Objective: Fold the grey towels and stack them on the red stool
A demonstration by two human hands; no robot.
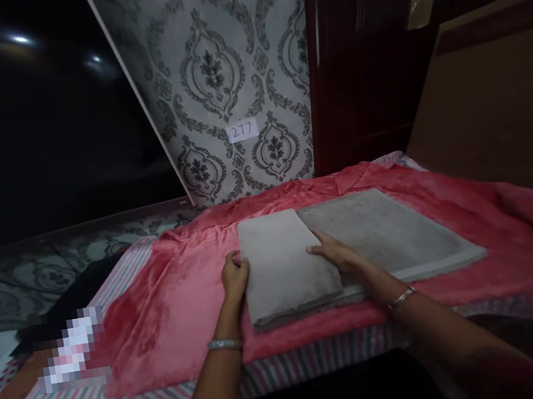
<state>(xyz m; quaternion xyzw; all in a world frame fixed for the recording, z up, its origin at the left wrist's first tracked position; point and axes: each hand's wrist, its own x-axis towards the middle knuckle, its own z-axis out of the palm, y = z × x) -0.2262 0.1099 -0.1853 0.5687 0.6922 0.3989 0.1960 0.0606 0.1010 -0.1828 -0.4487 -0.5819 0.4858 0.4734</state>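
Observation:
A grey towel (286, 257) lies partly folded, its left part doubled over into a thicker, paler rectangle. Its flat right part (377, 229) spreads out beyond that fold. My left hand (235, 278) grips the left edge of the folded part, fingers curled and thumb by the edge. At the right edge of the same fold is my right hand (336, 252), thumb on top and the other fingers closed along the side, partly hidden. Beneath the towel is a rumpled pink-red plush blanket (187, 306).
A striped cloth (322, 356) hangs over the front edge under the blanket. Behind stands a patterned wall (210, 67) with a paper label (242, 130) reading 277. A large dark screen (42, 127) is at left, a cardboard panel (503, 94) at right.

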